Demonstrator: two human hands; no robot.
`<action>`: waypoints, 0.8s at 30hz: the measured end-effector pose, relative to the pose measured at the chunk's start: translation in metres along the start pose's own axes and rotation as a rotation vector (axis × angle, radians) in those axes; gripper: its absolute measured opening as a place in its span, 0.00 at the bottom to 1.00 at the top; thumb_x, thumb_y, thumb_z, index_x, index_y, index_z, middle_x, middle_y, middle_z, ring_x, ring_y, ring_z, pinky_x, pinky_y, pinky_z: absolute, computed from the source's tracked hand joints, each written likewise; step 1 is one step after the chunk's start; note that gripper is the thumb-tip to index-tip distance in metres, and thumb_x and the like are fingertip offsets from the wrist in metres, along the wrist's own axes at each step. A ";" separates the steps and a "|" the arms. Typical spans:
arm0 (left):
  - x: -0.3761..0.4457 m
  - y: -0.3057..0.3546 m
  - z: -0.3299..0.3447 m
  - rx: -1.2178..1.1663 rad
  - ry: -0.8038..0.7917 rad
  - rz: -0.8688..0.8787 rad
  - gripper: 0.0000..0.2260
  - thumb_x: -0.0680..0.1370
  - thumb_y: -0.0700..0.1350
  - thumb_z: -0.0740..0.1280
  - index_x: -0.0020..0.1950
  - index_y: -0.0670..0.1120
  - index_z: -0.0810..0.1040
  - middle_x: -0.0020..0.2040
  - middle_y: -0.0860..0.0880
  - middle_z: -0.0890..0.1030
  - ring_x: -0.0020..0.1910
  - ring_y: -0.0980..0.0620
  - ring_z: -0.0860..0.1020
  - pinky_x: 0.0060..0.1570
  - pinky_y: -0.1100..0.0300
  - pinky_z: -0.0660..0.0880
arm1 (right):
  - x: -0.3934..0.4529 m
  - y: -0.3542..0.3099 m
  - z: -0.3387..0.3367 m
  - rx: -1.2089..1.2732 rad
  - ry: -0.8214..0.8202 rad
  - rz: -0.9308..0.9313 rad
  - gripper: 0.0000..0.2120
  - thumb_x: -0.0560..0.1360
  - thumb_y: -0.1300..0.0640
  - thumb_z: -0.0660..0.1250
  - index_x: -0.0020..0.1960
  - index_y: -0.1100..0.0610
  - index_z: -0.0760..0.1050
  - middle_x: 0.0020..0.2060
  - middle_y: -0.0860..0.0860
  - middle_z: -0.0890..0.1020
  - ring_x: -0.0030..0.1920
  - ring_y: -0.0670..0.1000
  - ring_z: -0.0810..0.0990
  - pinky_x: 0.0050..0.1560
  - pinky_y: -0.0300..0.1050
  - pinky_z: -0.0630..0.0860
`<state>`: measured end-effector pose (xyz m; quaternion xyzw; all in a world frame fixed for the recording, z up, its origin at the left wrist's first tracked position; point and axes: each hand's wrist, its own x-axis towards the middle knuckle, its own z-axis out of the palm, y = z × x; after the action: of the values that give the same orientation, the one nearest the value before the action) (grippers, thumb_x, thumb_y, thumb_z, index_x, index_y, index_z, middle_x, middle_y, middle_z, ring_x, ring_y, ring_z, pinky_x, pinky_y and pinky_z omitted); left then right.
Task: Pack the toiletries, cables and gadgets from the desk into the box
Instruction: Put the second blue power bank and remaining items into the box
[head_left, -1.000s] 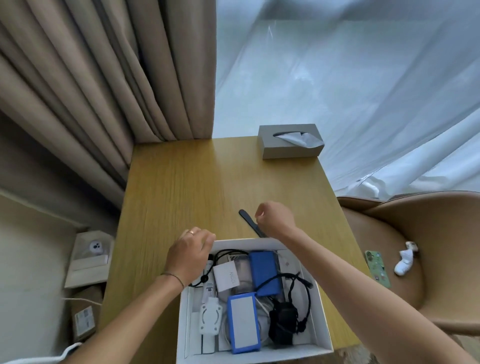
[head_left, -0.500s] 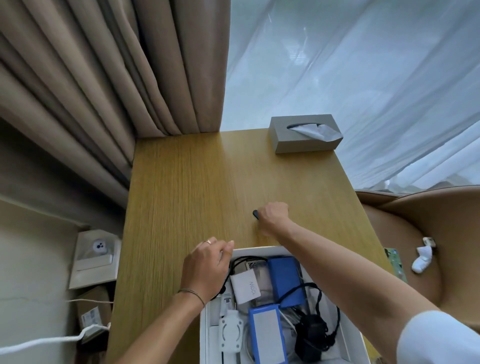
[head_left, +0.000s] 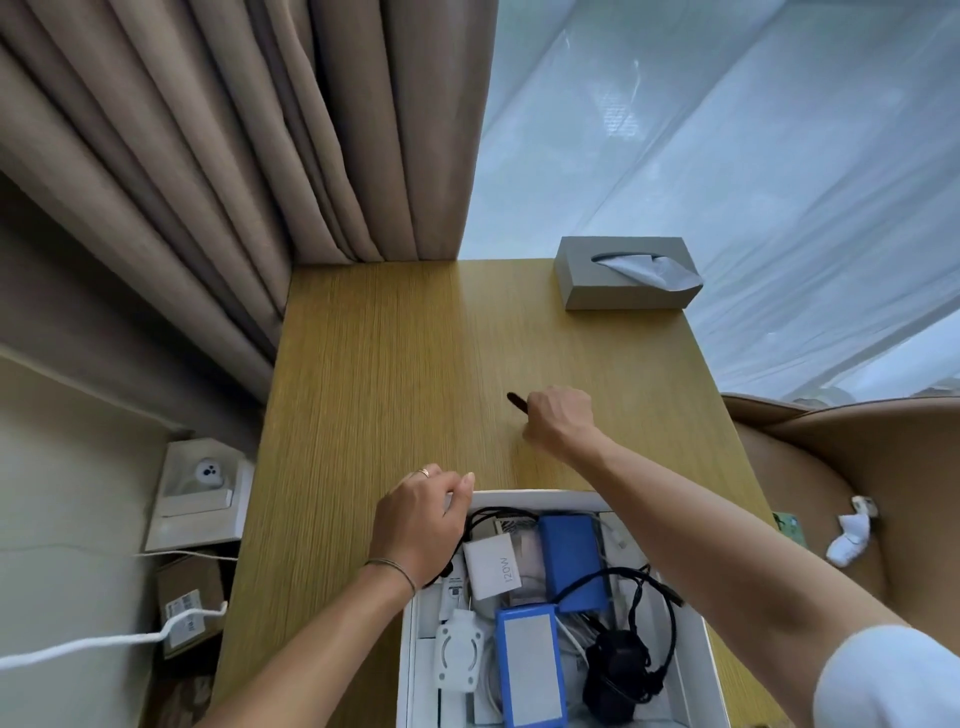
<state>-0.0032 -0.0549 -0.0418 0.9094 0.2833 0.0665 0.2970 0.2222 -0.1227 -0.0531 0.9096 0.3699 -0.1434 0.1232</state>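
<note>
A white box (head_left: 545, 498) stands at the near edge of the wooden desk (head_left: 395, 374). It holds two blue gadgets (head_left: 571, 556), a white 120W charger (head_left: 491, 569), a black cable bundle (head_left: 621, 670) and white pieces. My right hand (head_left: 558, 421) is closed on a thin dark stick-like item (head_left: 516, 401) lying on the desk beyond the box; only its tip shows. My left hand (head_left: 423, 519) rests on the box's far left corner, fingers curled over the rim.
A grey tissue box (head_left: 623, 275) sits at the desk's far right corner. Beige curtains hang at the left and sheer ones behind. A tan chair (head_left: 841, 467) at the right carries a white item and a green phone. Cartons and a white cable lie on the floor at the left.
My right hand has closed over the dark item, hiding most of it. My left hand has shifted to the box's far left corner. The view moved forward.
</note>
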 end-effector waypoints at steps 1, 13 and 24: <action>0.000 0.000 -0.001 0.001 -0.001 -0.001 0.20 0.82 0.56 0.55 0.30 0.57 0.62 0.31 0.54 0.69 0.30 0.56 0.67 0.28 0.59 0.61 | -0.004 0.000 -0.008 0.035 0.043 0.006 0.05 0.79 0.56 0.65 0.50 0.56 0.79 0.31 0.47 0.72 0.28 0.46 0.68 0.30 0.41 0.66; -0.003 0.005 -0.004 -0.013 -0.002 -0.044 0.18 0.82 0.57 0.56 0.35 0.54 0.73 0.33 0.54 0.72 0.31 0.57 0.71 0.28 0.61 0.61 | -0.143 0.019 -0.110 0.895 0.180 -0.066 0.05 0.77 0.56 0.70 0.42 0.50 0.78 0.34 0.49 0.82 0.34 0.50 0.80 0.33 0.45 0.75; -0.002 0.006 -0.005 -0.001 -0.008 -0.047 0.20 0.82 0.57 0.56 0.42 0.49 0.82 0.38 0.51 0.77 0.36 0.51 0.76 0.33 0.57 0.72 | -0.183 -0.007 -0.010 1.407 -0.313 0.129 0.09 0.82 0.59 0.67 0.46 0.62 0.81 0.30 0.53 0.82 0.31 0.49 0.81 0.35 0.39 0.79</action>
<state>-0.0040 -0.0573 -0.0340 0.9027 0.3034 0.0559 0.3000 0.0937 -0.2311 0.0193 0.7623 0.1136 -0.4685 -0.4319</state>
